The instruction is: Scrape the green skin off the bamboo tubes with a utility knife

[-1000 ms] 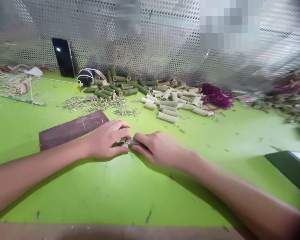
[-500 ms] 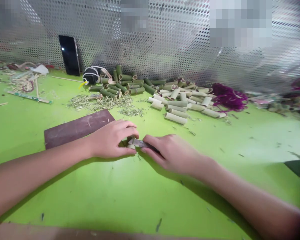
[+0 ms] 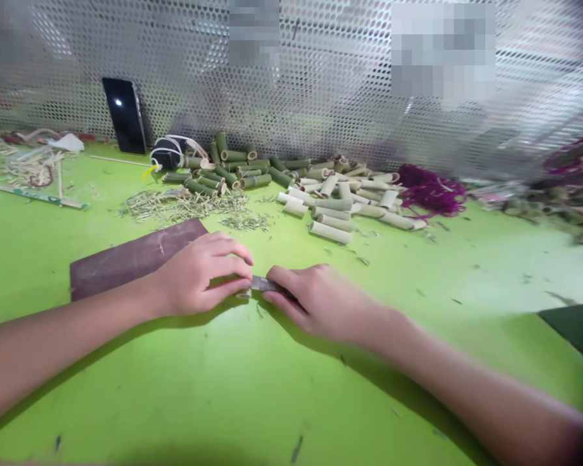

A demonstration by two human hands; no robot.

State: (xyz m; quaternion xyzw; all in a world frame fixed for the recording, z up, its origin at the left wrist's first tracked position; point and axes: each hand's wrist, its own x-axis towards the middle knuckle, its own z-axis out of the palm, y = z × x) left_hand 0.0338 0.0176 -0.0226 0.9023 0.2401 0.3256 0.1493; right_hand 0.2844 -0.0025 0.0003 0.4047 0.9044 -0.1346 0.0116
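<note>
My left hand (image 3: pixel 199 275) is closed over a short bamboo piece (image 3: pixel 243 293) and presses it onto the green table (image 3: pixel 223 388). Only the pale end of that piece shows under my fingers. My right hand (image 3: pixel 315 301) is closed on a knife, whose grey blade (image 3: pixel 262 283) points left and meets the bamboo piece. The knife's handle is hidden inside my fist. Both hands lie low on the table, almost touching each other.
A dark brown flat board (image 3: pixel 131 259) lies left of my hands. Behind are green bamboo sections (image 3: pixel 228 168), peeled pale sections (image 3: pixel 340 200), shavings (image 3: pixel 184 204), purple string (image 3: pixel 430 191) and a phone (image 3: pixel 124 115) leaning on the perforated metal wall (image 3: pixel 320 97). A dark box corner (image 3: pixel 573 327) sits right.
My hands have stayed together on the bamboo piece; my left fingers have closed lower over it, hiding more of it. The view has shifted slightly.
</note>
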